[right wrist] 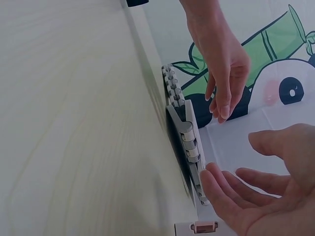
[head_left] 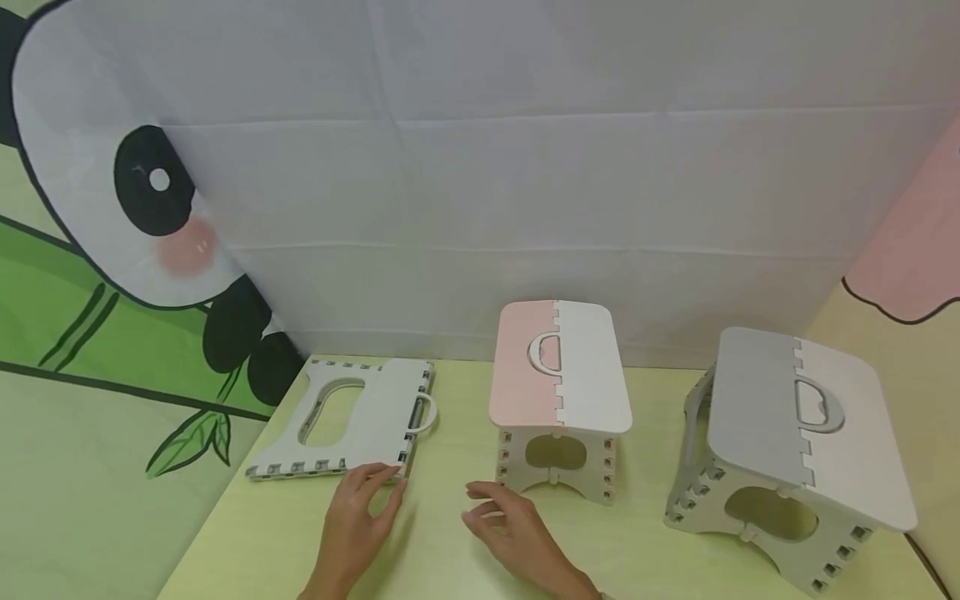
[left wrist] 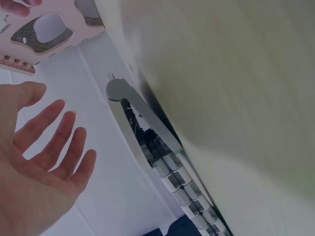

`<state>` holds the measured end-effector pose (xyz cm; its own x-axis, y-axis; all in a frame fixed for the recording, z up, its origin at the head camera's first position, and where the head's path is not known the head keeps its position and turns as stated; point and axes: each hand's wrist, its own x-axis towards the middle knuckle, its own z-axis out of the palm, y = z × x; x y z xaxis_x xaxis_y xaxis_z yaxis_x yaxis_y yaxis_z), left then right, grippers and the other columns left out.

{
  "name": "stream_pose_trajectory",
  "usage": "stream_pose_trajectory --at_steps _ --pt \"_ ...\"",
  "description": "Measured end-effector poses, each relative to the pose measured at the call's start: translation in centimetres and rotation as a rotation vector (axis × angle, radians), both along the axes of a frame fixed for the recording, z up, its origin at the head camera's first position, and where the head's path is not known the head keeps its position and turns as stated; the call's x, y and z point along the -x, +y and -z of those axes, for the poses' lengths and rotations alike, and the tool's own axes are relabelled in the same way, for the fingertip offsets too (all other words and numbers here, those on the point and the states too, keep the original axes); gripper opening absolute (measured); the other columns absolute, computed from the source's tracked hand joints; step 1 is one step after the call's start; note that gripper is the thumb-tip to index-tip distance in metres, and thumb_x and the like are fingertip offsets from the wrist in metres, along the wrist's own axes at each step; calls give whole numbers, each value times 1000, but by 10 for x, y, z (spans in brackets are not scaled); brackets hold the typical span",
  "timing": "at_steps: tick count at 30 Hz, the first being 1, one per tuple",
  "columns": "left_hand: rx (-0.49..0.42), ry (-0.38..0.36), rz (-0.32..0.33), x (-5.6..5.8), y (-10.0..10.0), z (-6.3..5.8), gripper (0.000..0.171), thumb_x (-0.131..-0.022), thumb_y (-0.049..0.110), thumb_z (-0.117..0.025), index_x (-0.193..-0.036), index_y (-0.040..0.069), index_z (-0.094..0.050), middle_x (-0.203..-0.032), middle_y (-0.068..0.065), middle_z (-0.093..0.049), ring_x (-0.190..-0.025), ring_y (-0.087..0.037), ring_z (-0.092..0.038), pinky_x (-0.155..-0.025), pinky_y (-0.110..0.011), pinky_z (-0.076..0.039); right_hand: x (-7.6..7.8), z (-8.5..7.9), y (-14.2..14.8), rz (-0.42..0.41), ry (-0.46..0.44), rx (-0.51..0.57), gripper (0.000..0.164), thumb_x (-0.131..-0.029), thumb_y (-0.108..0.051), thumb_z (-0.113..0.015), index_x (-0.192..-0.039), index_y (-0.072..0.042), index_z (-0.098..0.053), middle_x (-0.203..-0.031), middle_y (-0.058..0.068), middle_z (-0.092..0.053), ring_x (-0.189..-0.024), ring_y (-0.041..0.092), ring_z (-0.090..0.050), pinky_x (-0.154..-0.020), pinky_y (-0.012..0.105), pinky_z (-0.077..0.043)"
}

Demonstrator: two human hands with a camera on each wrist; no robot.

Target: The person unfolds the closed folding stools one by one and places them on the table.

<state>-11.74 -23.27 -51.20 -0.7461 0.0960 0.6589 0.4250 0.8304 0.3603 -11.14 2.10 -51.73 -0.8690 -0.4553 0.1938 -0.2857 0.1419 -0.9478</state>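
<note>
A white folding step stool (head_left: pixel 386 417) lies folded flat on the table at the left, its handle loop (head_left: pixel 426 414) sticking out to the right. My left hand (head_left: pixel 352 521) hovers at its front right corner, fingers relaxed; in the left wrist view this hand (left wrist: pixel 44 167) appears apart from the stool's hinged edge (left wrist: pixel 192 196). My right hand (head_left: pixel 517 533) is between the folded stool and a standing pink-and-white stool (head_left: pixel 592 358), holding nothing. Its fingers are loosely bent, seen also in the right wrist view, where the hand (right wrist: pixel 275 187) is in front of the folded stool (right wrist: pixel 189 142).
A larger grey-and-white stool (head_left: pixel 757 400) stands unfolded at the right. All three stools are on a pale wooden table (head_left: pixel 450 550). Behind it hangs a cloth backdrop (head_left: pixel 525 183) with a cartoon panda and bamboo.
</note>
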Motion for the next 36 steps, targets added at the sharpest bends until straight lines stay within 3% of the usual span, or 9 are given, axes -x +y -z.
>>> stream_pose_trajectory --at_steps 2,7,9,15,26,36 --pt "5 3 -4 0 -2 1 23 -73 11 -80 -94 6 -72 -96 -4 -64 -93 -23 -57 -82 -31 -40 -3 -8 -1 -1 -4 -3 37 -96 -25 -58 -129 -9 -54 -123 11 -58 -99 17 -63 -83 30 -53" --pt "17 14 -24 2 -8 4 27 -73 13 -81 -97 4 -72 -96 -7 -64 -93 -26 -57 -83 -36 -41 -1 -6 -6 -3 -40 -8 38 -96 -27 -57 -130 -11 -53 -126 11 -56 -99 17 -63 -83 29 -52" --pt "18 20 -28 4 -11 5 30 -73 13 -81 -99 3 -71 -97 -8 -64 -94 -27 -57 -84 -37 -41 2 2 -8 -4 -48 -1 40 -96 -32 -57 -131 -14 -52 -127 11 -56 -99 14 -62 -83 28 -52" --pt "11 36 -19 8 -18 8 37 -72 12 -79 -105 0 -68 -99 -12 -63 -95 -29 -57 -86 -37 -40 5 1 -13 -10 -58 13 42 -95 -33 -57 -132 -14 -51 -129 13 -54 -101 14 -62 -82 27 -52" --pt "27 49 -39 13 -34 10 37 -70 10 -80 -103 -2 -68 -99 -14 -62 -96 -31 -55 -84 -41 -40 15 5 -23 27 -41 -10 43 -97 -33 -54 -134 -13 -49 -128 12 -55 -102 19 -61 -84 29 -52" --pt "29 85 -64 16 -47 11 35 -68 8 -80 -100 -3 -69 -97 -15 -63 -93 -34 -55 -82 -43 -40 23 9 -33 39 -83 -8 45 -97 -34 -54 -135 -10 -48 -129 11 -54 -104 18 -60 -84 29 -52"
